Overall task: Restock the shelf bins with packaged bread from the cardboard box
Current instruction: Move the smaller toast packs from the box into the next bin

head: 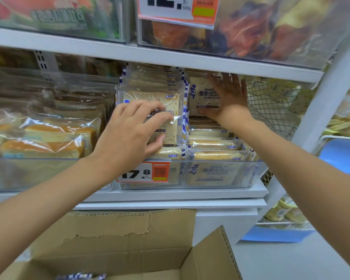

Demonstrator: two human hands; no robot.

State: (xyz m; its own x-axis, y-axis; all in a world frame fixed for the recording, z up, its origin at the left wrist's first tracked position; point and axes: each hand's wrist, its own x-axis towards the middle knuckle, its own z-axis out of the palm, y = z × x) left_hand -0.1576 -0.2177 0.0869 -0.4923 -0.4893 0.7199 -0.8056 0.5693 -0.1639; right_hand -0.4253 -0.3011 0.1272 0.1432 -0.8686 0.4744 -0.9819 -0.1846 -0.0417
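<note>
Cardboard box sat open well below both hands, flaps up, w/ a few blue-striped packets just showing at the bottom edge of view. L hand had its fingers curled over the front of an upright bread pkg, thumb tucked in at the pkg's lower part, so it was pinched between thumb and fingers. That pkg stood in the clear bin on top of flat-lying ones. R hand was spread flat, fingers straight and pointing up, palm pressed on a second upright pkg just right of the L fingertips, w/ nothing curled round it. R fingertips came up close under the white shelf above. Below the R palm lay a stack of flat pkgs, about level w/ the L thumb. Wire mesh stood just right of the R fingers. Price tag reading 17.8 hung on the bin front, under the L wrist. Left of the L knuckles, a neighbouring bin held orange-crusted bread pkgs. Well above both sets of fingers was a second price tag on the upper bins. Blue crate sat far right of the R forearm.
</note>
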